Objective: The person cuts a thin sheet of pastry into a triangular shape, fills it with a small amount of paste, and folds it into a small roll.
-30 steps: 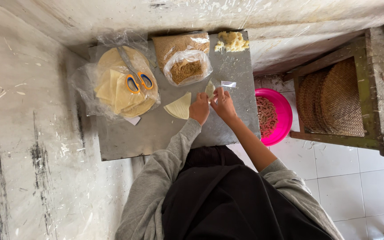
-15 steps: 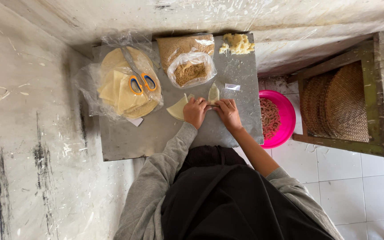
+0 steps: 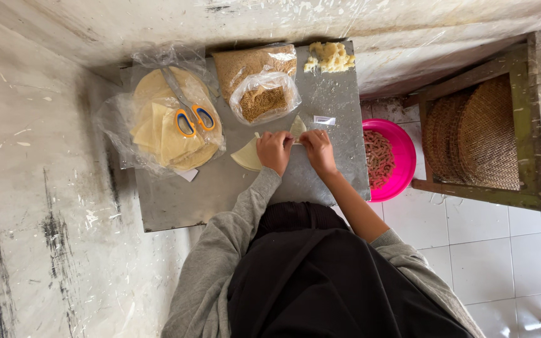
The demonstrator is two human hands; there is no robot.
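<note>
Both hands are pinched on a small folded wrapper (image 3: 297, 128) near the middle of the tabletop (image 3: 220, 188): left hand (image 3: 274, 152) at its 8 o'clock, right hand (image 3: 318, 149) at 4 o'clock, fingers closed narrow on its lower edge. I'd say press the fold flat and even from both sides so the point stays sharp. A spare cut piece (image 3: 245, 156) sits just left of the left hand. Wrapper stack with scissors (image 3: 192, 119) is at 10 o'clock, crumb bag (image 3: 263, 100) at 12.
</note>
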